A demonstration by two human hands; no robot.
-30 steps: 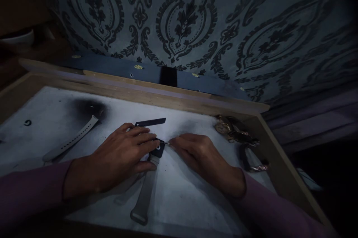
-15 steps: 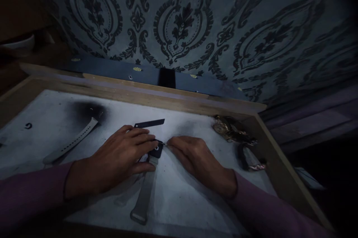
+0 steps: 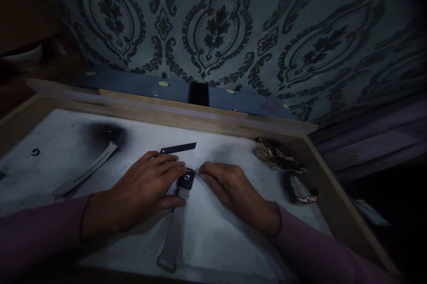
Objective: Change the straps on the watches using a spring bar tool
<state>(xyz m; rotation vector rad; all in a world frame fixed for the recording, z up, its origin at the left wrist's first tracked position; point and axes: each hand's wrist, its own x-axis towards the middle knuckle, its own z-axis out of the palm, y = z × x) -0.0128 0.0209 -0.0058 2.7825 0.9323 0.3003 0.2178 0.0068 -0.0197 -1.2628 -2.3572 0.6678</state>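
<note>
A black smartwatch (image 3: 187, 179) lies back up, its round sensor showing, with one grey strap (image 3: 171, 237) running from it toward me. My left hand (image 3: 147, 186) steadies the watch, fingertips at its upper left edge and thumb at the strap's top. At the upper right corner of the case, my right hand (image 3: 230, 186) is closed in a pinch. A thin tip shows at its fingertips, but what it belongs to is too dark and small to name. Just beyond my left fingers lies a flat black blade-like strip (image 3: 179, 147).
A loose grey strap (image 3: 88, 170) with holes lies to the left, beside a dark smudge. Several wristwatches (image 3: 267, 153) are heaped at the right. A wooden rim (image 3: 213, 117) borders the white work surface (image 3: 233, 244); patterned wallpaper (image 3: 216, 30) rises behind.
My left fingertips have drawn back slightly to the left, baring more of the watch's back. The right hand keeps its pinch at the same corner.
</note>
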